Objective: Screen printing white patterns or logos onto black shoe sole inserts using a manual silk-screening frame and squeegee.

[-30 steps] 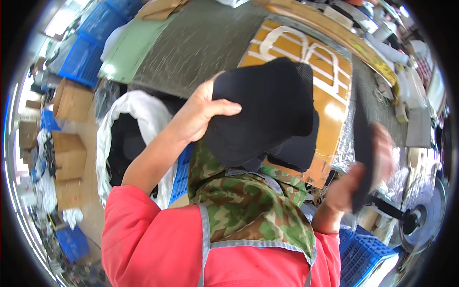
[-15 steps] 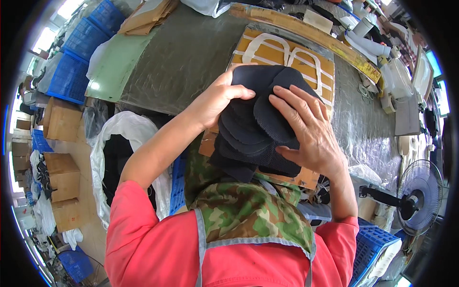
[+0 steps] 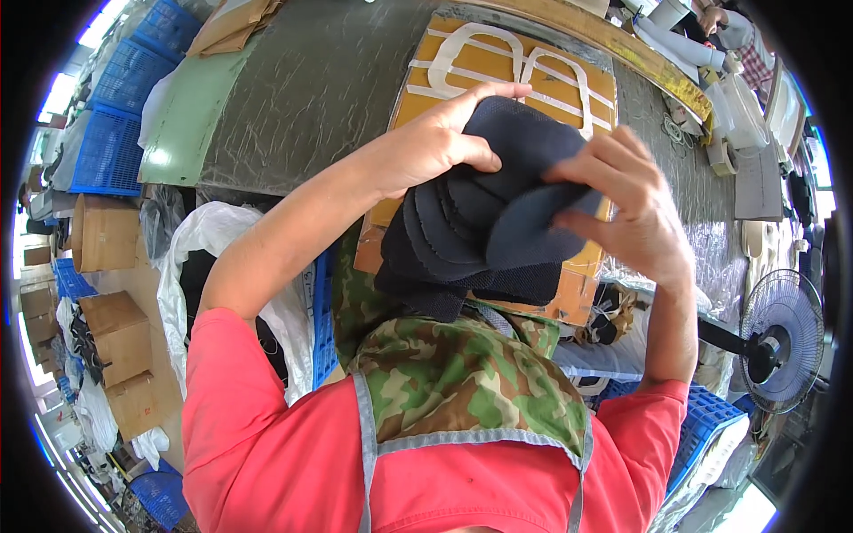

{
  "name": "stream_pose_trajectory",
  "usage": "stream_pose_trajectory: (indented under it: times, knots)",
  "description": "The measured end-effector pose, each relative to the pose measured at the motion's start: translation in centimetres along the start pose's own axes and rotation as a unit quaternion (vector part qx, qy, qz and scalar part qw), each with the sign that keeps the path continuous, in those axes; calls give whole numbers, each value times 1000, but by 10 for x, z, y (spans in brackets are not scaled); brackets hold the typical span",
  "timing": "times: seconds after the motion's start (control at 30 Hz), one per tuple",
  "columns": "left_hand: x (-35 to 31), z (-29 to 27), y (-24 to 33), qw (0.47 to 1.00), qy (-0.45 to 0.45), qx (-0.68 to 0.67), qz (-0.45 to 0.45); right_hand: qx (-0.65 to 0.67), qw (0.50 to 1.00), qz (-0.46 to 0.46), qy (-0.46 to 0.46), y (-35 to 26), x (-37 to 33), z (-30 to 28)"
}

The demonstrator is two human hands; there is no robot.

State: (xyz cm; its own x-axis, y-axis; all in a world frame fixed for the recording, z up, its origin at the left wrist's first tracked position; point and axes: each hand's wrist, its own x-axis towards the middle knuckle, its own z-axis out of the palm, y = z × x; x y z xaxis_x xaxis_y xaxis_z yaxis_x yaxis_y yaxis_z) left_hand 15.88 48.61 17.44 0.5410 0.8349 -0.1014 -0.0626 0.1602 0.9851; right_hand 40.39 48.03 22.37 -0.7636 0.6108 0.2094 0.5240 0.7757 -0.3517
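A fanned stack of dark navy fabric pieces (image 3: 440, 226) with rounded edges lies over the near part of an orange-brown board (image 3: 573, 298). My left hand (image 3: 440, 151) grips the far left side of the stack, thumb on top and fingers behind it. Between the thumb and fingers of my right hand (image 3: 635, 204) is the right edge of one rounded fabric piece (image 3: 529, 233), bent up from the others. Farther up the board, two rounded outlines in white strip (image 3: 585, 93) cross straight white bands.
A long wooden bar (image 3: 613, 40) runs behind the board on the grey-covered table (image 3: 302, 98). Blue crates (image 3: 107, 147) stand at the left, above cardboard boxes (image 3: 115, 324). A white sack (image 3: 191, 258) is near my left elbow, a fan (image 3: 782, 342) at the right. Another person's hand (image 3: 711, 19) shows far right.
My right hand has gone from lying spread on the stack to pinching one piece and bending its edge up. My left hand keeps its hold. The view has shifted slightly.
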Motion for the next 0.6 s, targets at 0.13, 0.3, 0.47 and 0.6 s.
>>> stream_pose_trajectory:
  times: [0.13,0.3,0.47,0.6]
  knots:
    - [18,-2,1,996,52,-55,-45,-143,964,21,223,7,-23,-38]
    - [39,13,-1,992,62,13,-113,-200,924,-51,323,9,-15,-1]
    - [57,21,-6,996,55,63,-21,-207,914,-10,347,-4,-65,-44]
    - [69,42,-4,1000,10,-12,24,-203,933,3,296,-1,-64,-33]
